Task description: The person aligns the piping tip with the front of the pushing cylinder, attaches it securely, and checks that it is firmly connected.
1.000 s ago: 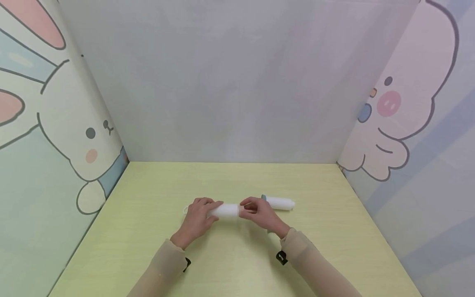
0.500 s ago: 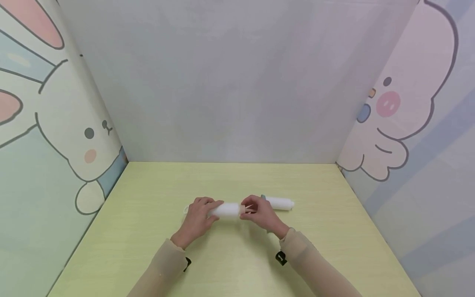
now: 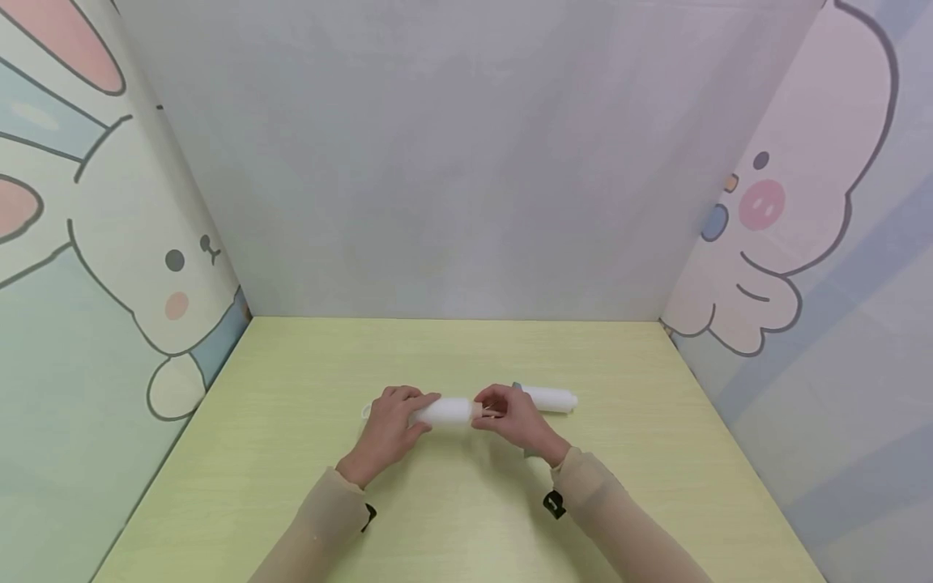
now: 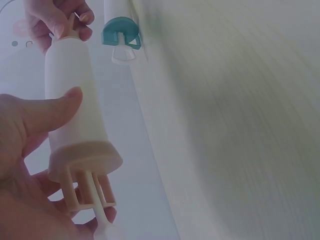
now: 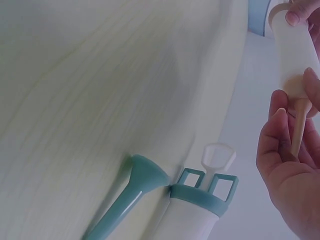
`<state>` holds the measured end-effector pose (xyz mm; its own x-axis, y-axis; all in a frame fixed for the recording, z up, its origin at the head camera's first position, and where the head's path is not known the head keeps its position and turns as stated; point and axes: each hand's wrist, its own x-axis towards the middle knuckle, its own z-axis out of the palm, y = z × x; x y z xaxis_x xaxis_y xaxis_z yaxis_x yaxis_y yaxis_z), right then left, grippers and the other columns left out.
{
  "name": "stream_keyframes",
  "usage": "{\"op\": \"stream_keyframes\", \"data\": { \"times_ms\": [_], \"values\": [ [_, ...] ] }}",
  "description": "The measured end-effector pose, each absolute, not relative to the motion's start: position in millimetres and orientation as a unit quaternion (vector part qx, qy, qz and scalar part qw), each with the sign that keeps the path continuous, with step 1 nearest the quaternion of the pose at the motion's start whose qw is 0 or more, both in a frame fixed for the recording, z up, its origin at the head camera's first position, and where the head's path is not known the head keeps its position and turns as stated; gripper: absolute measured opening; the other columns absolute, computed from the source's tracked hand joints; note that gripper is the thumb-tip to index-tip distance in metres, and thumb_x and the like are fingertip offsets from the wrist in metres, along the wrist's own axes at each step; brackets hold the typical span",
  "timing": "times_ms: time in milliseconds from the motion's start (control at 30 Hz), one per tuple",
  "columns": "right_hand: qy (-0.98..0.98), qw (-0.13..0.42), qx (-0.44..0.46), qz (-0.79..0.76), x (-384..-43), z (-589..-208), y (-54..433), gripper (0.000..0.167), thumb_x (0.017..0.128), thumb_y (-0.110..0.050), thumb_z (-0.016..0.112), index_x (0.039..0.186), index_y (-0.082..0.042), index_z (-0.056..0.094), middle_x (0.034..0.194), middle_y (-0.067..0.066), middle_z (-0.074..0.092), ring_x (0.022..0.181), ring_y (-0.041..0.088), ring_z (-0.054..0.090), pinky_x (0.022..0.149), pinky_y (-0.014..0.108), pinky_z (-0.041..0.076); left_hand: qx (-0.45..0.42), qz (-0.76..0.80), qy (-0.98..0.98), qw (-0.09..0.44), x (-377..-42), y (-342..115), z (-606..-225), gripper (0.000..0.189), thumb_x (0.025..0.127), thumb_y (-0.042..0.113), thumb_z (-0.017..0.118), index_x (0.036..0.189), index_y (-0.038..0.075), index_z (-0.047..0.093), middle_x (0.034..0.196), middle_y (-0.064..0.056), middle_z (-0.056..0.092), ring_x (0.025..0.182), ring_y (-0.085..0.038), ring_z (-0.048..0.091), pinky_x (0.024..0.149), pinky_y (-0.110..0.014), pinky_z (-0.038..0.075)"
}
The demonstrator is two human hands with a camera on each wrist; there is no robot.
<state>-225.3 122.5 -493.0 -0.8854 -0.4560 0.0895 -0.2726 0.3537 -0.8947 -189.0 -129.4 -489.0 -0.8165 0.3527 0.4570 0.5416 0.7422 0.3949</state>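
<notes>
A white syringe-like tube (image 3: 446, 411) lies sideways in my left hand (image 3: 391, 423), with the thumb across its barrel. At its left end, in the left wrist view, are a beige collar (image 4: 85, 157) with two finger loops and a pale plunger rod (image 4: 100, 212). My right hand (image 3: 519, 419) grips the beige nozzle (image 5: 300, 127) at the tube's other end; in the right wrist view its long stem runs back into the palm. Fingertips sit around the nozzle's wide base, right at the tube's end, partly hiding it.
Just beyond my right hand lies a second white tube (image 3: 548, 399). It has a teal looped collar (image 5: 197, 197) and a clear plunger handle (image 5: 218, 156). Beside it is a loose teal nozzle (image 5: 145, 175), partly under my right wrist in the head view. Walls (image 3: 466, 162) border the tabletop (image 3: 452, 518).
My right fingers have shifted slightly around the beige nozzle at the tube's end, and more of its base shows. The left hand and tube stay nearly in place.
</notes>
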Motion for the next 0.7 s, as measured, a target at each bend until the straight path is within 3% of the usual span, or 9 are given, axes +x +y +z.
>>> {"op": "stream_keyframes", "data": {
  "times_ms": [100,233,400,700],
  "values": [
    [0.822,0.105,-0.220,-0.515,-226.8,-494.7,124.1,0.025,0.085,-0.025,0.074,0.103,-0.009,0.068,0.094,0.001,0.069,0.085,0.019,0.067,0.072,0.030,0.052,-0.245,-0.260,-0.916,0.183,-189.6,-128.9,-489.3,0.045,0.071,0.011,0.084,0.115,0.014,0.071,0.101,-0.007,0.060,0.095,-0.035,0.052,0.075,-0.050,0.042],
    [0.820,0.132,-0.218,-0.513,-228.2,-495.5,124.8,0.027,0.090,-0.033,0.067,0.103,-0.009,0.069,0.094,0.009,0.070,0.082,0.026,0.068,0.071,0.032,0.052,-0.243,-0.254,-0.919,0.178,-189.4,-129.0,-488.6,0.046,0.072,0.011,0.083,0.115,0.016,0.070,0.101,-0.007,0.061,0.096,-0.035,0.052,0.077,-0.050,0.042],
    [0.817,0.138,-0.226,-0.512,-227.7,-494.8,124.6,0.032,0.093,-0.034,0.063,0.108,-0.006,0.069,0.096,0.013,0.069,0.080,0.026,0.068,0.070,0.032,0.052,-0.238,-0.256,-0.921,0.173,-188.7,-129.5,-487.8,0.046,0.072,0.011,0.084,0.116,0.017,0.070,0.102,-0.007,0.061,0.097,-0.035,0.052,0.078,-0.050,0.042],
    [0.817,0.125,-0.242,-0.508,-224.1,-492.1,126.3,0.049,0.084,-0.024,0.075,0.126,-0.008,0.057,0.100,0.004,0.068,0.092,0.016,0.066,0.076,0.031,0.052,-0.234,-0.248,-0.925,0.169,-188.1,-129.7,-486.7,0.046,0.073,0.012,0.083,0.118,0.016,0.069,0.103,-0.008,0.060,0.098,-0.035,0.051,0.078,-0.050,0.042]
  ]
}}
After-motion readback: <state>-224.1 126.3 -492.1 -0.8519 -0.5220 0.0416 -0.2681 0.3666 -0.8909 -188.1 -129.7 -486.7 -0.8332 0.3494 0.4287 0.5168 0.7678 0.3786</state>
